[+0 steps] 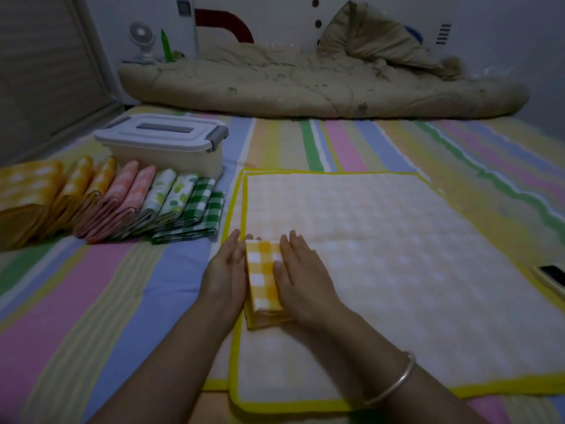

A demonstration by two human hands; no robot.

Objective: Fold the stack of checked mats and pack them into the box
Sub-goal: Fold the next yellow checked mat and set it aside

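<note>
A small folded yellow-and-white checked mat (263,276) lies near the left edge of a stack of flat, pale mats with yellow borders (397,255). My left hand (227,270) rests flat against the folded mat's left side. My right hand (301,276) lies flat on its right part, fingers straight. A row of folded mats (122,203) in yellow, pink, leaf print and green check leans to the left of the stack. Behind that row stands the beige box (171,157) with its grey-latched lid closed.
Everything lies on a bed with a pastel striped sheet (91,301). A rumpled tan quilt (305,84) and a pillow fill the far end. A dark phone (553,275) lies at the right edge. A small fan (141,41) stands at the back left.
</note>
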